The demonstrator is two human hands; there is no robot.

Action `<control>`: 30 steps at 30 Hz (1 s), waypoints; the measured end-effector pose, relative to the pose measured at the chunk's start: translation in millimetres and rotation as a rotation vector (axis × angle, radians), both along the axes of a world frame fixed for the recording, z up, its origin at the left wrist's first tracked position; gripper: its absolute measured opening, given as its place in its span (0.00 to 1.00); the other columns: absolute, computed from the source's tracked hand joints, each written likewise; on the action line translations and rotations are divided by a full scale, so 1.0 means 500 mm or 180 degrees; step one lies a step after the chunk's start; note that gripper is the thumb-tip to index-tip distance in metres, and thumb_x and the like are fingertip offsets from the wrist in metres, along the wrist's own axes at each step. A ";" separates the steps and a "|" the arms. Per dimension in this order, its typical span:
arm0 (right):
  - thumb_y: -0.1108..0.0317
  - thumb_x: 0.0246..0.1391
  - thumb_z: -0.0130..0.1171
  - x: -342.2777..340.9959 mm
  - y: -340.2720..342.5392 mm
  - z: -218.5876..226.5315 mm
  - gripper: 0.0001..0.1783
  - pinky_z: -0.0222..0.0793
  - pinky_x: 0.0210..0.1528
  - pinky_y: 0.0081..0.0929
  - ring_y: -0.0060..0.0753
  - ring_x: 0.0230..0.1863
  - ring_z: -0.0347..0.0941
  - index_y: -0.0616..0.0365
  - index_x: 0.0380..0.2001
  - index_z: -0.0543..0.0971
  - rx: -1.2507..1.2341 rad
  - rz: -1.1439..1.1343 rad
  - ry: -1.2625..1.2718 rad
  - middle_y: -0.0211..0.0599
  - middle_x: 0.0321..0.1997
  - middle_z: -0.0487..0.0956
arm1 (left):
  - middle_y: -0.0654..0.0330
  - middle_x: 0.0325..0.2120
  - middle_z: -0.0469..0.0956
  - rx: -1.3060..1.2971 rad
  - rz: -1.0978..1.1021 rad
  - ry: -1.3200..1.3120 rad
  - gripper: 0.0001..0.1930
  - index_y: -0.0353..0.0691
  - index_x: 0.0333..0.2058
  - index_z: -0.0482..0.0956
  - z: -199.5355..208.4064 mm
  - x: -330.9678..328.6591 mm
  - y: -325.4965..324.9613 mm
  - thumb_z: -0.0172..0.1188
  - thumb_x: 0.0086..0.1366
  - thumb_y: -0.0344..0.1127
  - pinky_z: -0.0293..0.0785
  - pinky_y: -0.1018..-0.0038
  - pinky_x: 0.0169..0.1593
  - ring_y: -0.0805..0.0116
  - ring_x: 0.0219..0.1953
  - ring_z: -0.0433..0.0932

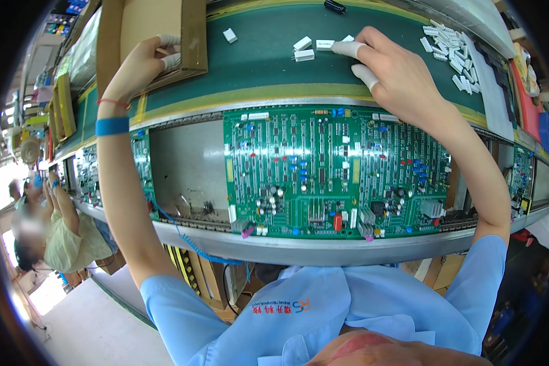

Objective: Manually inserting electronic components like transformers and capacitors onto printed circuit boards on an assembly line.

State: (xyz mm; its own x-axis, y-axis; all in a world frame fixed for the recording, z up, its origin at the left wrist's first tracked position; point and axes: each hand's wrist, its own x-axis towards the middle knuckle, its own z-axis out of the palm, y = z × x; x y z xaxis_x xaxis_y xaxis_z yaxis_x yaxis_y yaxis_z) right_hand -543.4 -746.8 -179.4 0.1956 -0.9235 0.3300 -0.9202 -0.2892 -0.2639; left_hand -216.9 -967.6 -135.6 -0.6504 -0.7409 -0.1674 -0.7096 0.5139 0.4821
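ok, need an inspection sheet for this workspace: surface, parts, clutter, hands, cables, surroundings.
Surface: green worktop; metal rail along the near side.
Parts: two circuit boards side by side in the middle; a few loose white blocks beyond them.
Clutter: heap of white blocks at right; black cylinder at the far edge.
Hands: left hand reaches into the cardboard box, grip unclear; right hand has thumb and forefinger apart, fingertip at one loose block.
Cables: blue coiled cord across the rail, beside the left forearm.
Surroundings: another person at far left.
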 end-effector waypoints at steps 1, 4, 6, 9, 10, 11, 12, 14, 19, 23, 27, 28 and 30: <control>0.75 0.48 0.57 -0.005 -0.015 -0.003 0.19 0.70 0.35 0.33 0.38 0.36 0.74 0.54 0.47 0.76 -0.0059 -0.0019 0.0142 0.35 0.36 0.72 | 0.63 0.33 0.75 0.0026 -0.0025 0.0003 0.15 0.33 0.45 0.75 0.001 0.002 -0.002 0.60 0.60 0.33 0.69 0.79 0.40 0.75 0.34 0.73; 0.74 0.51 0.55 -0.013 -0.035 0.011 0.18 0.69 0.34 0.31 0.37 0.36 0.74 0.52 0.48 0.76 0.0112 -0.0121 0.0190 0.33 0.38 0.73 | 0.62 0.31 0.75 -0.0075 -0.0006 -0.0135 0.14 0.35 0.44 0.75 0.008 0.003 0.004 0.59 0.59 0.31 0.69 0.79 0.40 0.75 0.34 0.72; 0.74 0.54 0.52 -0.022 -0.042 0.016 0.18 0.68 0.36 0.32 0.40 0.37 0.72 0.48 0.49 0.76 0.0227 -0.0124 0.0053 0.33 0.39 0.71 | 0.62 0.30 0.75 -0.0103 0.0038 -0.0079 0.14 0.34 0.44 0.75 0.011 0.003 0.014 0.58 0.58 0.30 0.69 0.79 0.40 0.74 0.34 0.72; 0.75 0.54 0.52 -0.034 -0.046 0.015 0.18 0.68 0.36 0.33 0.42 0.37 0.72 0.47 0.49 0.77 0.0124 -0.0061 0.0275 0.34 0.39 0.70 | 0.62 0.30 0.74 -0.0028 0.0014 -0.0006 0.17 0.34 0.46 0.74 0.009 -0.003 0.016 0.56 0.57 0.27 0.69 0.79 0.41 0.73 0.35 0.72; 0.76 0.53 0.54 -0.038 -0.048 0.013 0.20 0.68 0.36 0.29 0.33 0.35 0.73 0.48 0.49 0.77 -0.0013 -0.0079 0.0475 0.31 0.40 0.73 | 0.61 0.31 0.74 -0.0042 0.0065 0.0097 0.18 0.34 0.48 0.73 0.005 -0.003 0.014 0.56 0.57 0.27 0.69 0.78 0.41 0.73 0.35 0.72; 0.76 0.53 0.54 -0.028 -0.050 0.025 0.20 0.68 0.36 0.29 0.33 0.35 0.73 0.48 0.49 0.77 0.0020 -0.0078 0.0459 0.31 0.40 0.73 | 0.61 0.32 0.74 -0.0035 0.0142 0.0176 0.18 0.34 0.49 0.73 -0.003 0.003 0.011 0.55 0.57 0.26 0.69 0.78 0.41 0.73 0.36 0.72; 0.78 0.50 0.56 -0.011 -0.054 0.056 0.17 0.69 0.33 0.27 0.34 0.33 0.73 0.53 0.45 0.78 0.0294 -0.0086 0.0288 0.35 0.38 0.72 | 0.60 0.32 0.73 -0.0060 -0.0050 0.0140 0.20 0.35 0.50 0.72 -0.005 0.007 0.002 0.55 0.57 0.25 0.69 0.77 0.41 0.73 0.35 0.71; 0.80 0.46 0.59 -0.008 -0.062 0.071 0.15 0.69 0.29 0.26 0.36 0.31 0.73 0.59 0.41 0.79 0.0585 -0.0111 0.0112 0.39 0.36 0.72 | 0.61 0.32 0.73 -0.0005 0.0045 -0.0180 0.20 0.35 0.50 0.72 0.014 0.000 0.002 0.55 0.56 0.24 0.69 0.77 0.40 0.73 0.35 0.70; 0.78 0.46 0.59 -0.014 -0.066 0.064 0.18 0.68 0.26 0.27 0.36 0.30 0.72 0.57 0.43 0.78 0.0650 -0.0012 0.0061 0.38 0.36 0.70 | 0.60 0.31 0.73 -0.0145 0.0354 -0.0785 0.18 0.33 0.47 0.73 0.026 -0.013 0.009 0.54 0.55 0.21 0.69 0.78 0.40 0.74 0.33 0.70; 0.76 0.46 0.60 -0.011 -0.062 0.074 0.18 0.69 0.27 0.25 0.35 0.30 0.74 0.58 0.44 0.78 0.0533 -0.0211 -0.0645 0.39 0.35 0.74 | 0.61 0.32 0.75 -0.0271 0.0200 -0.0345 0.17 0.33 0.47 0.73 0.017 0.019 -0.003 0.57 0.57 0.22 0.70 0.79 0.42 0.75 0.35 0.72; 0.72 0.51 0.58 -0.031 -0.035 0.044 0.19 0.63 0.32 0.14 0.11 0.34 0.66 0.56 0.49 0.77 0.1189 -0.0049 -0.2310 0.27 0.42 0.77 | 0.60 0.36 0.76 -0.0478 0.0415 -0.0068 0.18 0.35 0.52 0.72 0.031 0.031 0.002 0.57 0.63 0.27 0.71 0.79 0.45 0.75 0.39 0.75; 0.70 0.50 0.60 -0.036 -0.026 0.050 0.20 0.62 0.30 0.12 0.10 0.33 0.66 0.57 0.49 0.77 0.1549 -0.0129 -0.2591 0.27 0.42 0.77 | 0.60 0.37 0.77 -0.0508 0.0414 0.0149 0.18 0.35 0.53 0.72 0.032 0.042 -0.001 0.56 0.64 0.28 0.71 0.79 0.45 0.75 0.39 0.76; 0.65 0.48 0.63 -0.030 -0.006 0.054 0.22 0.58 0.25 0.09 0.10 0.30 0.66 0.57 0.48 0.77 0.1825 -0.0194 -0.3036 0.27 0.41 0.78 | 0.59 0.40 0.77 -0.0654 0.0516 0.0450 0.17 0.37 0.54 0.72 0.042 0.057 0.016 0.54 0.66 0.31 0.71 0.80 0.45 0.73 0.40 0.77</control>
